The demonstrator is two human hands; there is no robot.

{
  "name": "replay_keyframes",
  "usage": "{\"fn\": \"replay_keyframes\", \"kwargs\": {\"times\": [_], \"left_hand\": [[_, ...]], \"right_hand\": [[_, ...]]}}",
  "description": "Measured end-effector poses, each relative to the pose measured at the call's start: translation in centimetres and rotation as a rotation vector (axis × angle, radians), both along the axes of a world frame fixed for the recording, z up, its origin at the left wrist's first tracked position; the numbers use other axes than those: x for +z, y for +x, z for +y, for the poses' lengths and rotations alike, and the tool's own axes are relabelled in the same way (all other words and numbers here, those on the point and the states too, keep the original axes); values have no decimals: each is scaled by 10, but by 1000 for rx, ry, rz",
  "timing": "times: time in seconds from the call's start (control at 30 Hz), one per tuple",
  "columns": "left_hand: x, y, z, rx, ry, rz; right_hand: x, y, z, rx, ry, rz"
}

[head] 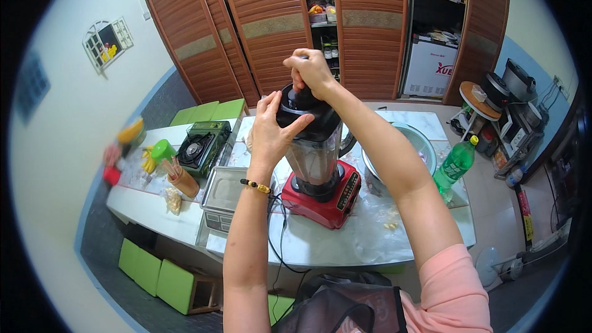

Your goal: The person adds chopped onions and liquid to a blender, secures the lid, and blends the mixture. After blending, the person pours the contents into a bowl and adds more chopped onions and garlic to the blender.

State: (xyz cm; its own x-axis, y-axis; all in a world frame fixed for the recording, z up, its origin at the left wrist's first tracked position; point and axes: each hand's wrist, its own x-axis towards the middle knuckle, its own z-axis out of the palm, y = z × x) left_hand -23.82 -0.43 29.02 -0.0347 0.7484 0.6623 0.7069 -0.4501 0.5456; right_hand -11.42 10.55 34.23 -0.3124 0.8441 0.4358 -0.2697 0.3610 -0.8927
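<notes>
A blender with a red base (307,210) stands upright on the marble-patterned table (323,249). Its clear jar (314,157) holds a brownish content, and a black lid (312,125) covers the top. My right hand (312,71) grips the black handle of a tamper (303,95) that goes down through the lid. Thumb and fingers spread, my left hand (273,127) rests against the near left side of the lid. A beaded bracelet (256,186) circles my left wrist. The lower end of the tamper cannot be made out.
Left of the blender lie a digital scale (226,189), a portable gas stove (199,148) and a bamboo chopstick holder (183,182). Right of it are a colander (416,141), a green soda bottle (455,166) and a plastic sheet (374,236). Black cords (277,245) hang over the near edge.
</notes>
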Motion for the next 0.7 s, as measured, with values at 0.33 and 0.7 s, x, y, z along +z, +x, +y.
{"fn": "replay_keyframes", "kwargs": {"times": [0.33, 0.7], "left_hand": [[1, 1, -1, 4, 13, -4], [2, 3, -4, 5, 6, -5]], "right_hand": [[-2, -3, 3, -152, 20, 44], [0, 0, -1, -59, -5, 84]]}}
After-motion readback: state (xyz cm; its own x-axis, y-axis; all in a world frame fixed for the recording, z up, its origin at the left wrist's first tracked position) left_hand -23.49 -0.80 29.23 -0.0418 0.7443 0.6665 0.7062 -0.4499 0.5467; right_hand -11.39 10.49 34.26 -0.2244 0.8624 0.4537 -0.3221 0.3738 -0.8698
